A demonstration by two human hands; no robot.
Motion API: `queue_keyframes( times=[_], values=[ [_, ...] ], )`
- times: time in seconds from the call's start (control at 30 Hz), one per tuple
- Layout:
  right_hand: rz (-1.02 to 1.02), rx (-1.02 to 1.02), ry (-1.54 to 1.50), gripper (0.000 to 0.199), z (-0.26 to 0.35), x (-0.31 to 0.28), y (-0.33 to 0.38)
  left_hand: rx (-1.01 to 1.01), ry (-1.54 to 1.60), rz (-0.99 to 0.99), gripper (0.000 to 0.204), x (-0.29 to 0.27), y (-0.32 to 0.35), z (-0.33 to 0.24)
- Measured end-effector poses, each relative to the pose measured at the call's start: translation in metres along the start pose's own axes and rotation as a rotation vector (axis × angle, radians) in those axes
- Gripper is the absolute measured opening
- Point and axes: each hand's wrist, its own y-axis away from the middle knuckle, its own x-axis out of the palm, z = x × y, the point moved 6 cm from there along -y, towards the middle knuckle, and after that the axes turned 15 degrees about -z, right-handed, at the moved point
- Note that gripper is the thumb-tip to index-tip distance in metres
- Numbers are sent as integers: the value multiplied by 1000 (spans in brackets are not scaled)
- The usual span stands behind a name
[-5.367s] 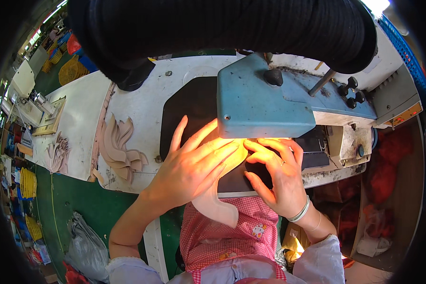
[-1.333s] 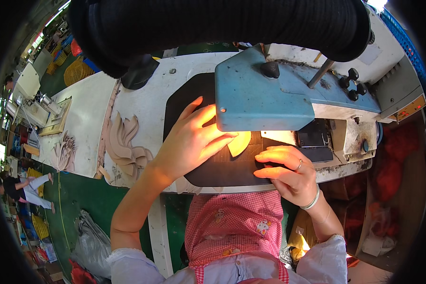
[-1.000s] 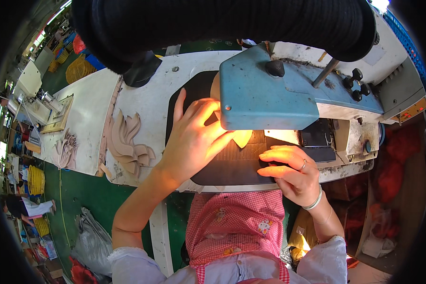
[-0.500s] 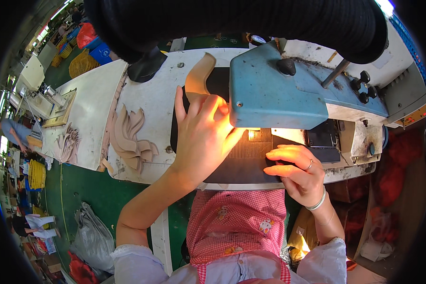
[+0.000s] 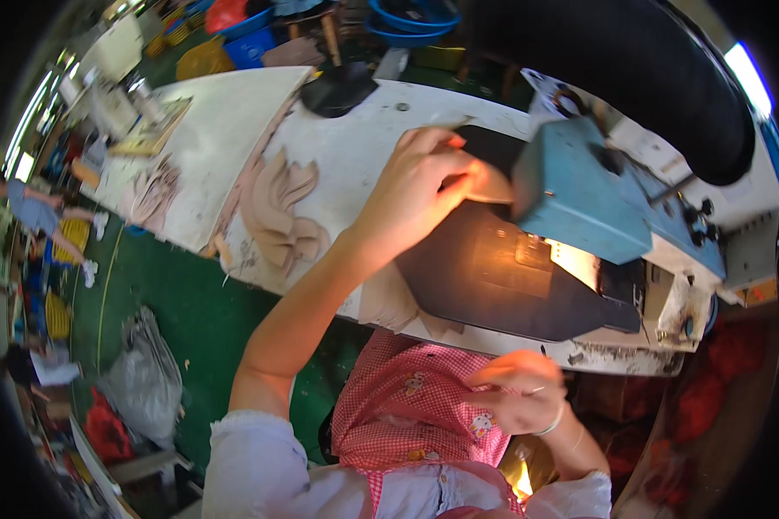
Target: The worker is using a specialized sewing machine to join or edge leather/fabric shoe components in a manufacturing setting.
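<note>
My left hand (image 5: 428, 186) is closed on a curved beige piece (image 5: 491, 184), pinched between thumb and fingers above the far part of a black plate (image 5: 467, 277). The piece's tip reaches toward the blue machine head (image 5: 580, 195); my fingers cover its other end. A warm light falls on the plate beside the head. My right hand (image 5: 519, 394) is off the table, over my pink checked apron (image 5: 407, 389). Motion smears its fingers, and whether it holds anything cannot be made out. A thin dark tip shows just above it.
Curved beige pieces lie heaped (image 5: 277, 212) on the white table (image 5: 355, 156), with more at its front edge (image 5: 388, 301). A thick black hose (image 5: 666, 95) hangs overhead. At the far left stands another machine (image 5: 117, 108). A grey sack (image 5: 143, 368) lies on the green floor.
My left hand has lifted from beside the machine head and now grips a beige piece farther back. My right hand has left the plate and come toward my apron. The view has turned.
</note>
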Motion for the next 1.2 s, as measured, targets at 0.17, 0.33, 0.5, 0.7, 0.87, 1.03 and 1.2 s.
queue_keyframes(
  times=[0.17, 0.33, 0.5, 0.7, 0.87, 1.03, 1.2],
  values=[
    [185, 250, 74, 31, -47, 62, 31, -81, -21, -217, 33, -75, 21, 55],
    [205, 297, 140, 31, -63, 68, 30, -158, -378, -91, 34, -156, 113, 144],
    [196, 347, 155, 28, -66, 82, 15, -36, -385, -121, 35, -126, 142, 115],
    [222, 257, 152, 27, -56, 102, -4, -44, -239, -82, 33, 33, 147, 68],
    [189, 382, 190, 18, -61, 83, 10, -99, -184, -244, 17, 32, 137, 54],
    [157, 293, 104, 25, -35, 45, 15, -191, 314, 470, 20, -14, 151, 16],
    [-231, -94, 32, 30, 14, -19, 4, -394, 681, 551, 39, -79, 91, -85]
  ],
)
